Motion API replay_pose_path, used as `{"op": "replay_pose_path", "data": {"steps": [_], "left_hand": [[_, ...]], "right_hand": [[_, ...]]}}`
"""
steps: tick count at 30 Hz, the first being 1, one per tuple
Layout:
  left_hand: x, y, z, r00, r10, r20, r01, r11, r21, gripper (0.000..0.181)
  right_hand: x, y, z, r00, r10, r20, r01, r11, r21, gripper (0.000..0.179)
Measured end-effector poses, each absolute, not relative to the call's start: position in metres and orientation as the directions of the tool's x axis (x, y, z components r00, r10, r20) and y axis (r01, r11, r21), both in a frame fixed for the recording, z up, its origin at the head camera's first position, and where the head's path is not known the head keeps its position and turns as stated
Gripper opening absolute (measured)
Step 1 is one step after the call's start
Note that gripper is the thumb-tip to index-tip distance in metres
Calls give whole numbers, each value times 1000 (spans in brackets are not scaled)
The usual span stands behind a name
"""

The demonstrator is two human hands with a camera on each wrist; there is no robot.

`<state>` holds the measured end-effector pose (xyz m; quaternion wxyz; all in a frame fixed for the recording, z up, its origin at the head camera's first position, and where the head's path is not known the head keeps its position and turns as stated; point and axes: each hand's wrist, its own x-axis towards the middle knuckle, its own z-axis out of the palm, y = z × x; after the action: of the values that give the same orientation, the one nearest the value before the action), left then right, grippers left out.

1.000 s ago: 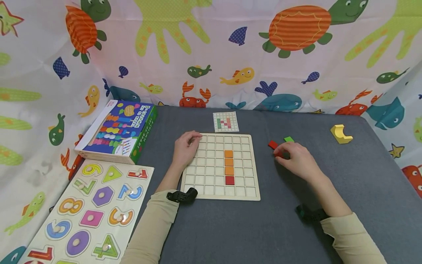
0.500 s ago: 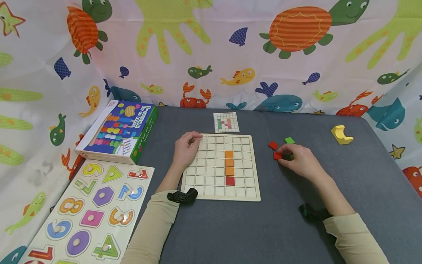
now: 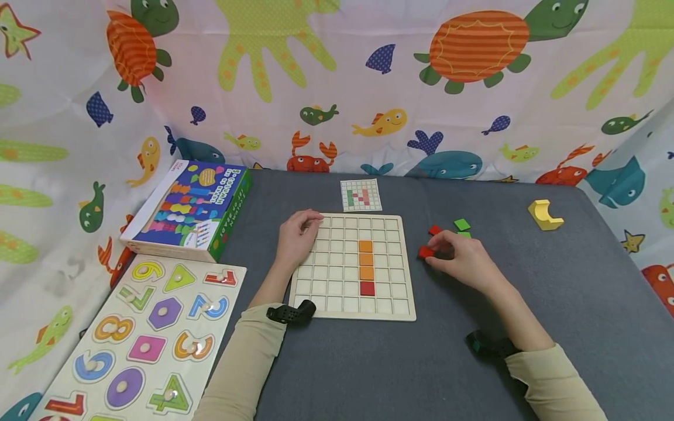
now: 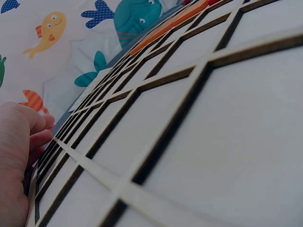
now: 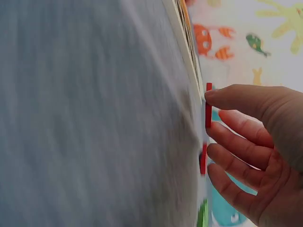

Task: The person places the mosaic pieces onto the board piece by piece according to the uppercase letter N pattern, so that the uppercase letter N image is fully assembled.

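A square wooden grid board [image 3: 388, 307] lies on the table, with several orange tiles [image 3: 365, 259] and one red tile [image 3: 367, 288] in a single column. My left hand [image 3: 296, 238] rests at the board's upper left edge, fingers loosely bent and fingertips touching the rim. To the right of the board, my right hand [image 3: 466, 260] pinches a loose red square tile [image 3: 426, 252] between thumb and index finger. In the right wrist view this tile [image 5: 209, 106] is seen edge-on at the fingertips. Another red tile [image 3: 434, 230] and green tiles [image 3: 462, 224] lie just beyond that hand.
A small pattern card [image 3: 360, 195] lies behind the board. On the left are a blue puzzle box [image 3: 192, 202] and a white peg puzzle [image 3: 174, 313] of numbers and shapes. A yellow curved block [image 3: 544, 214] sits at the far right. A printed curtain surrounds the grey table.
My right hand has moved left toward the board with the red tile pinched in it, uncovering part of a second green tile. My left hand has stayed in place.
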<state>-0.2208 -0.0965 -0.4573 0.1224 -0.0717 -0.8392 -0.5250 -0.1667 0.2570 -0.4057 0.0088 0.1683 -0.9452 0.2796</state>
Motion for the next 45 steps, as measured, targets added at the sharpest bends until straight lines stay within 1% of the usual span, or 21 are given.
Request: {"op": "replay_pose_path", "data": {"steps": [3,8,16,21,25,29,38,42,45], "left_hand": [[-221,-97,-457,-960,-12,281,248,435,865,18],[-221,-97,-457,-960,-13,280,247,437,865,18],[-221,-97,-457,-960,-16,278,243,439,865,18],[-223,-97,-459,-959,-19,281,244,447,861,17],[-223,-97,-459,-958,-18,285,246,453,857,18],[-222,-97,-458,-957,-17,288,250,449,858,17],[-223,-97,-458,-960,-11,280,246,445,861,17],[-222,-97,-457,-959,-12,284,248,448,859,17],[-222,-97,-458,-958,-11,285,249,453,856,17]], "right_hand": [[-164,241,-407,-929,-350,120,-357,763,-539,26],[-158,213,-406,-905,-414,95,-391,726,-566,27],[-151,174,-402,-843,-529,102,-475,641,-603,17],[-151,152,-403,-815,-569,106,-520,640,-565,14],[-153,139,-404,-789,-599,134,-574,642,-508,14],[-156,132,-405,-763,-629,148,-614,636,-467,13],[-157,132,-407,-753,-643,136,-623,631,-462,13],[-158,133,-407,-752,-644,142,-623,623,-473,11],[-160,138,-408,-766,-621,166,-605,608,-514,9]]}}
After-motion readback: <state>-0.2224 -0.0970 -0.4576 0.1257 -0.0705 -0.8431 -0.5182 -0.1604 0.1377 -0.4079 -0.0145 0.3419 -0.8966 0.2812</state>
